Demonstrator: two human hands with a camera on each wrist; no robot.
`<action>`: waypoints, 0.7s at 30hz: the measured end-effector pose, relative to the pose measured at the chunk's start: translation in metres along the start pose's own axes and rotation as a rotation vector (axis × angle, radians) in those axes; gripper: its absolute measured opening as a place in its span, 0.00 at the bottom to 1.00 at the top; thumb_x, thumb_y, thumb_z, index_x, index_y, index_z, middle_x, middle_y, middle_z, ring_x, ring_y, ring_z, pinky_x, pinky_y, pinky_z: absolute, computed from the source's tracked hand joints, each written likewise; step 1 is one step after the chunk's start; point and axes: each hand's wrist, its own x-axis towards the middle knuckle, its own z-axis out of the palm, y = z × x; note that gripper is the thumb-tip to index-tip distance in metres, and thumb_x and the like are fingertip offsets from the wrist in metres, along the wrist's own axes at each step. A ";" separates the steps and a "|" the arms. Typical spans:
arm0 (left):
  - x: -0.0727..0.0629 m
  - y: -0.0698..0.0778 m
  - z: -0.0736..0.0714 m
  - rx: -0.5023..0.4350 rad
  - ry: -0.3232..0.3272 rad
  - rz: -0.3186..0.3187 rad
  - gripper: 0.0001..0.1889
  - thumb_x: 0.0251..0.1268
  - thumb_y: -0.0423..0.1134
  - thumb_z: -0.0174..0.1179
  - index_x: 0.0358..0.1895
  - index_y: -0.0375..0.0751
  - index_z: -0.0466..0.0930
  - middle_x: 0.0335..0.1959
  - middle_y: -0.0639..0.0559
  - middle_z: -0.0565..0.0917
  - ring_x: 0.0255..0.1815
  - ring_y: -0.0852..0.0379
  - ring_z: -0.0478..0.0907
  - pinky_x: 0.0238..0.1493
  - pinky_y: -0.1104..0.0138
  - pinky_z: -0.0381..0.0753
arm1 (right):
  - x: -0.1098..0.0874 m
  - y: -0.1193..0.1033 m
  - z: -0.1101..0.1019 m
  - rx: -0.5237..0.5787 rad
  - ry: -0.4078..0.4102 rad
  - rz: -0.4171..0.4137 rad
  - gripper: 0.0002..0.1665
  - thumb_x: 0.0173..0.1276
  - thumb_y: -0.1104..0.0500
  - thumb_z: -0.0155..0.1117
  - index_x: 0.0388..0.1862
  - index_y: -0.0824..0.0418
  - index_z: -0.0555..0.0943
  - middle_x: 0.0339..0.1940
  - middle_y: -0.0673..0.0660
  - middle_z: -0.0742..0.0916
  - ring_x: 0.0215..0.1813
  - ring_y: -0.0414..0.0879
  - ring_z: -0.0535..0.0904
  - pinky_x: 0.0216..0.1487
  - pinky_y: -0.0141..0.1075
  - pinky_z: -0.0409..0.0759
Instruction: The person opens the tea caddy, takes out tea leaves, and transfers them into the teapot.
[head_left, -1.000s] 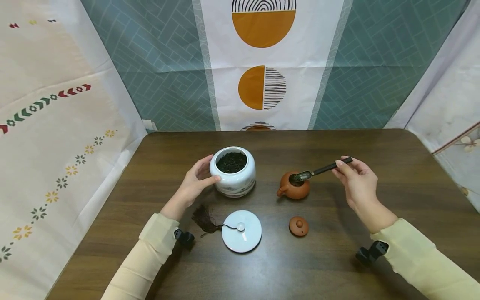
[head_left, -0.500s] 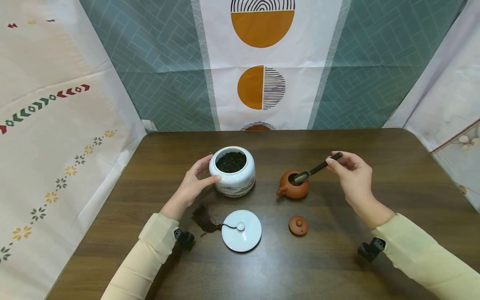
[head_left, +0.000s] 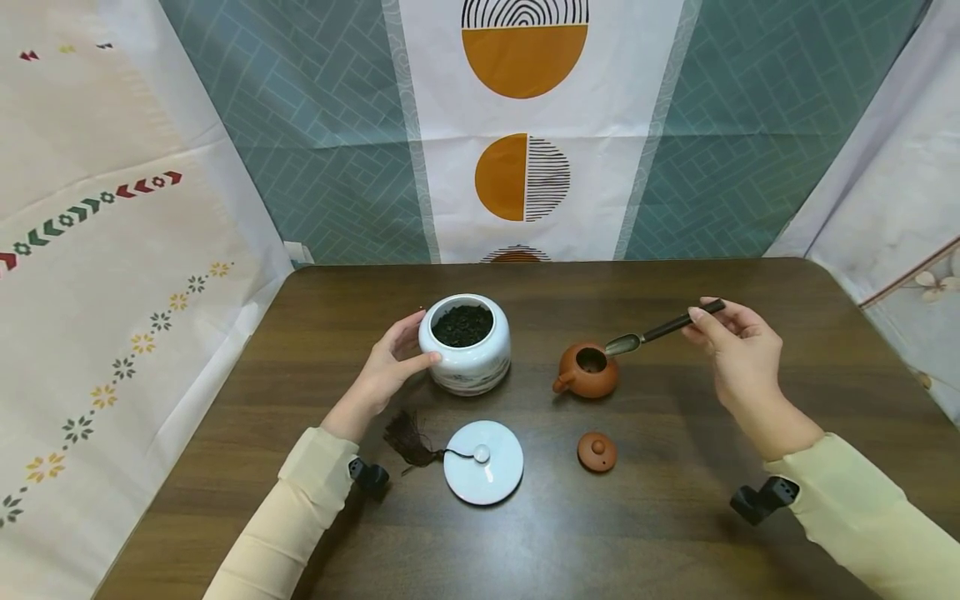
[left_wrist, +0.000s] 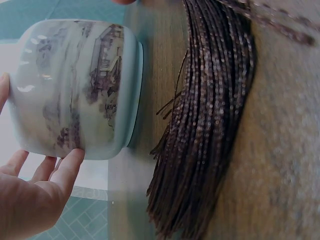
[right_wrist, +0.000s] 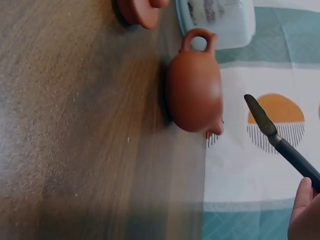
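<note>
My left hand grips the left side of a white porcelain tea jar, thumb in front and fingers behind. Dark loose tea leaves show in its mouth, and the left wrist view shows a painted landscape on its wall. Between thumb and fingers my right hand pinches the black handle of a small metal tea scoop. The scoop's tip hangs just above the right rim of a lidless brown clay teapot; the right wrist view shows scoop and teapot apart. Inside the teapot it is dark.
In front of the jar lies its white lid, with a dark brown tassel to the left. The small clay teapot lid rests in front of the teapot. A wooden table bears everything; patterned cloths hang behind.
The scoop first tipped steeper into the teapot's mouth, then my right hand drew it up and to the right, out of the opening. The left hand and jar have stayed put.
</note>
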 end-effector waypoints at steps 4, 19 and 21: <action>0.000 0.000 0.000 -0.006 -0.001 0.002 0.36 0.61 0.30 0.62 0.72 0.42 0.58 0.70 0.39 0.64 0.70 0.42 0.61 0.66 0.47 0.63 | 0.002 -0.005 -0.016 0.096 -0.047 0.074 0.09 0.58 0.77 0.63 0.34 0.68 0.84 0.29 0.57 0.86 0.31 0.45 0.85 0.35 0.34 0.84; -0.001 0.001 0.001 -0.006 -0.002 0.017 0.36 0.61 0.29 0.62 0.72 0.41 0.57 0.70 0.38 0.64 0.70 0.42 0.61 0.65 0.48 0.64 | -0.003 0.005 -0.061 -0.049 -0.102 0.377 0.05 0.66 0.67 0.61 0.31 0.61 0.82 0.33 0.48 0.84 0.36 0.40 0.84 0.38 0.32 0.83; -0.001 0.001 0.001 -0.006 -0.002 0.016 0.36 0.61 0.29 0.62 0.72 0.41 0.57 0.70 0.38 0.64 0.70 0.42 0.61 0.65 0.48 0.64 | -0.004 0.008 -0.064 -0.076 -0.096 0.390 0.05 0.65 0.67 0.61 0.31 0.60 0.81 0.33 0.48 0.84 0.36 0.39 0.84 0.38 0.31 0.83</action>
